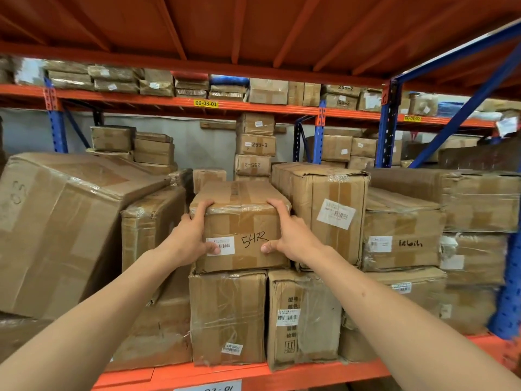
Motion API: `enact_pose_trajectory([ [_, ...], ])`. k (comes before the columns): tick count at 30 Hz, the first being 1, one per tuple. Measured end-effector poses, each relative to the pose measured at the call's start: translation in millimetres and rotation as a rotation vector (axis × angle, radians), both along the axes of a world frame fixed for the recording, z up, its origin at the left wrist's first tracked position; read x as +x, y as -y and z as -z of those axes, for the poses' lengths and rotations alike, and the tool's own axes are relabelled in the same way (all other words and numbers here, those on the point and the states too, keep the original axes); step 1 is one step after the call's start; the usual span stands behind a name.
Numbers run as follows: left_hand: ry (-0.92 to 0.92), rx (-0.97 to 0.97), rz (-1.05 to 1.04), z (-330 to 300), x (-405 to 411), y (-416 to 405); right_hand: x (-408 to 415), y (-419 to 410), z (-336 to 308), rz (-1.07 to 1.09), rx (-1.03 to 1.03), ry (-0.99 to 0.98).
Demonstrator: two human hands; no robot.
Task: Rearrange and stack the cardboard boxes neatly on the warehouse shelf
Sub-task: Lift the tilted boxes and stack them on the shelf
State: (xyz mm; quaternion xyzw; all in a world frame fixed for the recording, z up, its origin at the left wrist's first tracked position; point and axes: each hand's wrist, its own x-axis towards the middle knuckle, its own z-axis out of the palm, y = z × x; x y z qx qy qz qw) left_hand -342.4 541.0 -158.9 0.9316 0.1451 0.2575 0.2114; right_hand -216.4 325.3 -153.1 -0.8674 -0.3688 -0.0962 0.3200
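Observation:
A taped cardboard box marked "5472" [242,221] sits on top of a lower box [228,314] in the middle of the shelf. My left hand [191,235] grips its left front corner, fingers over the top edge and thumb on the white barcode label. My right hand [290,232] holds the right front corner the same way, thumb pressed on the front face. A taller box with a white label [327,215] stands tight against its right side.
A big tilted box [56,230] leans at the left beside a narrower box [152,224]. Stacked boxes [403,232] fill the right. The orange shelf beam [253,376] runs along the front; a blue upright [507,292] stands at the right. More boxes sit on the racks behind.

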Motion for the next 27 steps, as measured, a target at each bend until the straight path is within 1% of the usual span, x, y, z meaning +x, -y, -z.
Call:
enact_pose_trajectory([
  [2, -0.016, 0.018, -0.057, 1, -2, 7, -1, 2, 1, 0.0, -0.026, 0.027],
  [6, -0.067, 0.041, -0.155, -1, -7, 20, 3, 12, 2, -0.021, -0.108, 0.141],
  [12, -0.099, 0.053, -0.154, 3, -27, 42, 4, 31, 16, -0.074, -0.13, 0.291],
  [14, -0.118, 0.098, -0.17, 12, -36, 49, 2, 34, 21, -0.063, -0.083, 0.362],
  [16, -0.159, 0.161, -0.203, 24, -46, 53, 0, 34, 23, -0.054, 0.01, 0.422],
  [20, -0.186, 0.187, -0.293, 45, -77, 53, -12, 27, 24, -0.104, 0.121, 0.521],
  [23, -0.206, 0.22, -0.388, 48, -100, 38, -28, 12, 24, -0.185, 0.119, 0.566],
  [27, -0.132, 0.183, -0.455, 47, -128, 2, -51, -19, 18, -0.263, 0.11, 0.558],
])
